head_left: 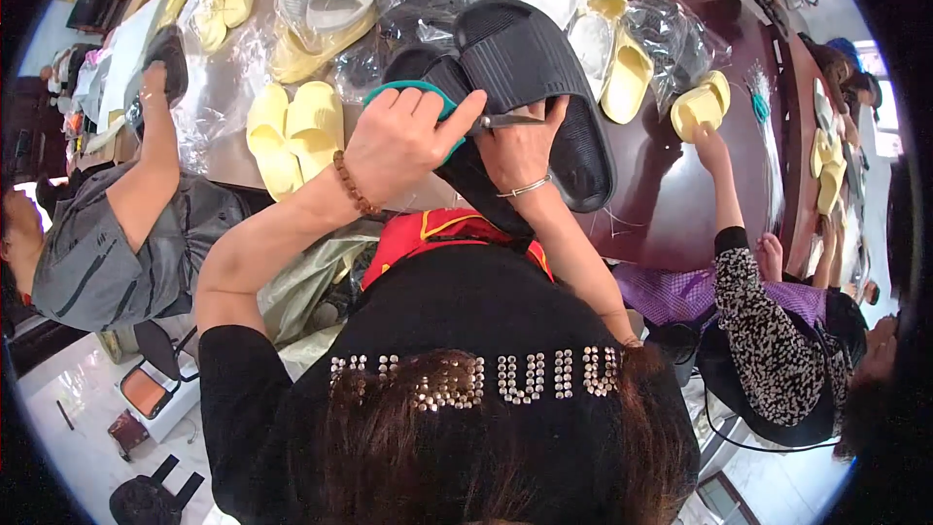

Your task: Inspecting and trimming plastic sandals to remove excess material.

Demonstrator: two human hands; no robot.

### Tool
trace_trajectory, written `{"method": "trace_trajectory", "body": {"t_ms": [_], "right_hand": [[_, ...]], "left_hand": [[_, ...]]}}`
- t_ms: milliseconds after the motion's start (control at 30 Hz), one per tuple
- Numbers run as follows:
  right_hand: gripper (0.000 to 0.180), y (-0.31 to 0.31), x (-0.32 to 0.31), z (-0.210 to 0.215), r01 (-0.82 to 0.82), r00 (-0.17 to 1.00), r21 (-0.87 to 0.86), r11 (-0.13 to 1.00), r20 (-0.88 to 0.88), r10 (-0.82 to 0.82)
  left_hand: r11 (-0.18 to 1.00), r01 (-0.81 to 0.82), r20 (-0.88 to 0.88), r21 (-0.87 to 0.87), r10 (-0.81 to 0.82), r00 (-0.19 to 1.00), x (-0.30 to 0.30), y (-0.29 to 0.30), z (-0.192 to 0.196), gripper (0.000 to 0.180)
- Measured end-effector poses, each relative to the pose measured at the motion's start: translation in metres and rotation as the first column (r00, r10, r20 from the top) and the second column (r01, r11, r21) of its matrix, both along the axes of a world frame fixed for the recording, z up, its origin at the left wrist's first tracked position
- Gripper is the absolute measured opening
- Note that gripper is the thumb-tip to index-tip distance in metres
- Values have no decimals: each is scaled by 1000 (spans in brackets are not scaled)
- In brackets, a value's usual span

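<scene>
Head: tabletop [663, 196] room right of black slipper [510, 56], to near table edge [671, 259].

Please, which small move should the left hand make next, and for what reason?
Perhaps the left hand should tilt the scissors slightly away from the right hand, because in this view their metal end lies close to its fingers, which hold the black slipper.

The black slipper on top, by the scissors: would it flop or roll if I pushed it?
The black slipper probably bends a little but isn't floppy: its sole looks thick and keeps its shape. It likely wouldn't roll, being long and broad.
</scene>
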State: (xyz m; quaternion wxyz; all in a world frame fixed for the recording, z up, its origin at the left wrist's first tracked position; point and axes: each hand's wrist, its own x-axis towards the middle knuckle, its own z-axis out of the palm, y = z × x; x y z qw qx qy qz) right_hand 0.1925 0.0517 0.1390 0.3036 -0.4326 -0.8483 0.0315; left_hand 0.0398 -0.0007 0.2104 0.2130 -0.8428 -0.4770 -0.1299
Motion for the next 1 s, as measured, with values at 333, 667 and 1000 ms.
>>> {"method": "trace_trajectory", "body": {"t_ms": [333,667,1000], "right_hand": [[45,-10,38,-27,-68,952,-75,995,-305,42],[35,-16,54,-28,-170,887,-85,982,-447,115],[35,-16,60,-33,-140,884,-51,989,-455,102]], "left_hand": [[918,-170,641,-359,375,669,-58,-26,-3,50],[802,12,561,-597,406,722,-67,-42,4,53],[763,103,586,-638,396,707,-67,-37,0,52]]}}
